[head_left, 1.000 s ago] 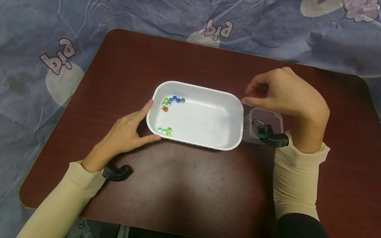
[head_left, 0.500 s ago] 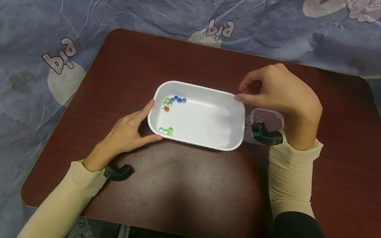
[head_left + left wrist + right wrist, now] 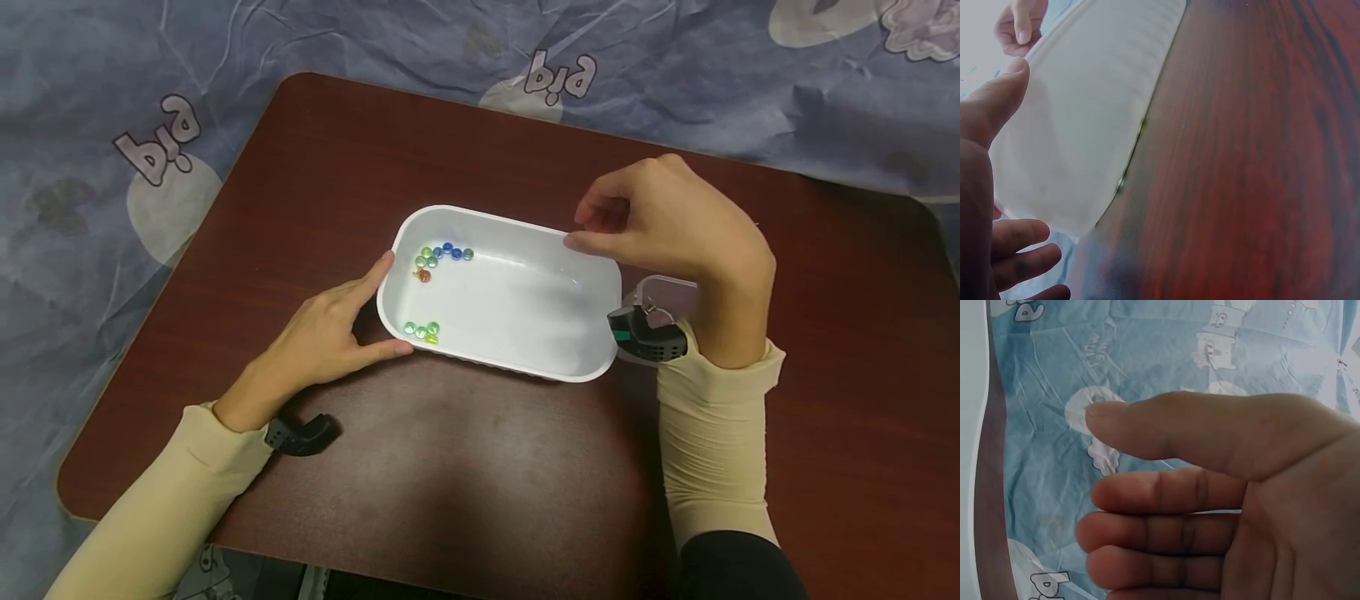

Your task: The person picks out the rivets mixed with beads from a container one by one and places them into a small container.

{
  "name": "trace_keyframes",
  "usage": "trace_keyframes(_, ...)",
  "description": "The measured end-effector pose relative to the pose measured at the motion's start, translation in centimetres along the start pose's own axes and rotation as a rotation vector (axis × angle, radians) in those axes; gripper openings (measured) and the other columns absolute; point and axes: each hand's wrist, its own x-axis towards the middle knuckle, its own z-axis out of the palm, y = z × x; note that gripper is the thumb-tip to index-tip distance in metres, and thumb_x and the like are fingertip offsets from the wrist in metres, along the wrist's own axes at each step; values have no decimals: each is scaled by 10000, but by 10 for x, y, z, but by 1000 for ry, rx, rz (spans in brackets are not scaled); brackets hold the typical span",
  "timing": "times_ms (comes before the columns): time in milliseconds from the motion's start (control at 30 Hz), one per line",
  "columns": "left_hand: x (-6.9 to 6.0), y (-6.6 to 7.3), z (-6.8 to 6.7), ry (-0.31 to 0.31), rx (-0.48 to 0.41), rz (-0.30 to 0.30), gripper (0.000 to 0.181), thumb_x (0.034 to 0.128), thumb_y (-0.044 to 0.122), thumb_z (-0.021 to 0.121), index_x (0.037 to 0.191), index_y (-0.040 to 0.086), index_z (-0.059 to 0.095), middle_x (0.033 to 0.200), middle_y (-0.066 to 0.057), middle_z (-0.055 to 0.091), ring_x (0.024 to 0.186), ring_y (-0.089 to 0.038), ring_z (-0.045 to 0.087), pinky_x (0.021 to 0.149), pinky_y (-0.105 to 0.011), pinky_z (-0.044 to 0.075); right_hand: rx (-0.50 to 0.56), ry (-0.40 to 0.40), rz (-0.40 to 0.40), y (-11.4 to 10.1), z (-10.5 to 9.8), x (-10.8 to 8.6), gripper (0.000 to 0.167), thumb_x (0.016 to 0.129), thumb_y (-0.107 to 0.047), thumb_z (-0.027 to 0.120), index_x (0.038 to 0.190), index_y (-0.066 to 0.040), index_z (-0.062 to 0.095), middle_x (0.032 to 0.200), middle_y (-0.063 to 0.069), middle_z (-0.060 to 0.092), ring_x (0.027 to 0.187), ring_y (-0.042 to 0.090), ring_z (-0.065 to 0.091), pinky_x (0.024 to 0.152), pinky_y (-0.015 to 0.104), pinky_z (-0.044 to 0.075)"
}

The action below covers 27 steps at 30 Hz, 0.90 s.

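In the head view a white rectangular tub [image 3: 498,304] stands on the table. Blue and green glass beads [image 3: 447,248] lie in its far left corner, near a small orange-brown piece [image 3: 424,276]. More green and yellow beads [image 3: 422,332] sit by the near left corner. My left hand [image 3: 318,337] rests against the tub's left end, thumb and fingers spread, straight and touching its outside. Over the tub's far right rim hovers my right hand [image 3: 675,217]. In the right wrist view its thumb and loosely bent fingers [image 3: 1166,534] stand apart, with nothing between them.
A clear plastic box [image 3: 670,289] with small metal bits stands at the tub's right, partly hidden by my right wrist and its black camera [image 3: 647,335]. The brown table [image 3: 390,133] has rounded corners; a blue printed cloth [image 3: 390,42] lies beyond it.
My right hand has moved left, from beside the tub to above its far right rim, hiding more of the clear box. The left hand and the beads stay in place.
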Motion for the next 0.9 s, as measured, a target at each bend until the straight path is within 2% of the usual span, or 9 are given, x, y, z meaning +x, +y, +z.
trace_keyframes(400,0,2,-1,-22,11,-25,1038,808,525,780,1579,97,232,1443,-211,490,1257,-344,544,971,-513,465,26,54,-80,-5,13,18,82,849,-165,764,842,-85,747,682,-15,633,622,116,534,599,206,403)
trace_keyframes(733,0,1,0,-15,0,-16,1023,830,605,712,1579,100,232,1436,-210,498,1245,-341,553,959,-514,472,47,46,-103,-10,22,40,96,867,-164,742,857,-69,752,709,7,657,633,125,551,610,216,422)
trace_keyframes(900,0,1,0,-17,3,-20,1029,822,567,746,1579,97,232,1432,-213,502,1239,-343,557,951,-516,476,54,35,-102,-15,23,51,112,878,-179,723,855,-71,746,713,13,655,635,126,550,615,224,426)
